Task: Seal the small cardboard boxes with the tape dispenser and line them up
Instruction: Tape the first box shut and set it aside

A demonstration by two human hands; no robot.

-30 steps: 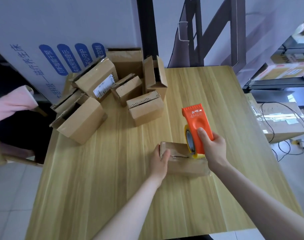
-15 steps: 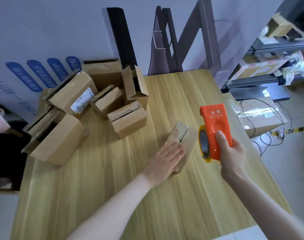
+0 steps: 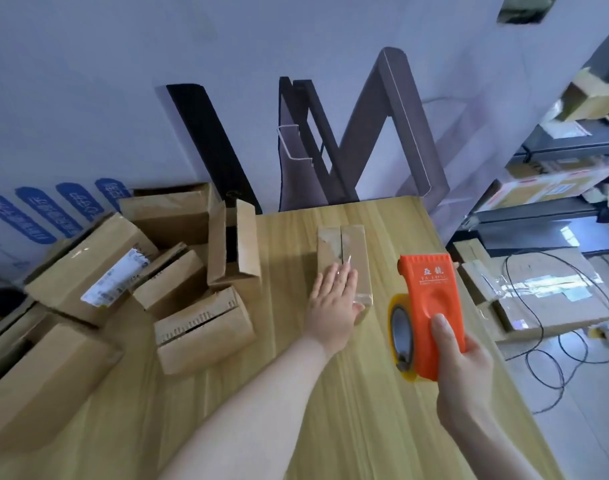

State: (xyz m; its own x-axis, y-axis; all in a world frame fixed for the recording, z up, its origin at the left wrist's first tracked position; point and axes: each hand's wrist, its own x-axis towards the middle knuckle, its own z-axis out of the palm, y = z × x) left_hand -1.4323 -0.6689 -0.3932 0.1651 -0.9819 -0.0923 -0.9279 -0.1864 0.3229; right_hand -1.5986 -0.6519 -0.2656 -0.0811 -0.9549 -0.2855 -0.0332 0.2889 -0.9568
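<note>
While the left hand (image 3: 332, 303) is pressing straight fingers (image 3: 341, 277) onto the small box (image 3: 346, 245) mid-table, the right hand (image 3: 464, 382) is gripping the tape dispenser (image 3: 431, 299); the box is looking light and stiff, best held by its sides.

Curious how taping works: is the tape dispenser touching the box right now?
No, the right hand holds the tape dispenser to the right of the box, a gap between them.

Tape dispenser (image 3: 431, 299): "亚龍", "YA LONG". Blue wall signs (image 3: 36, 216): illegible.
</note>
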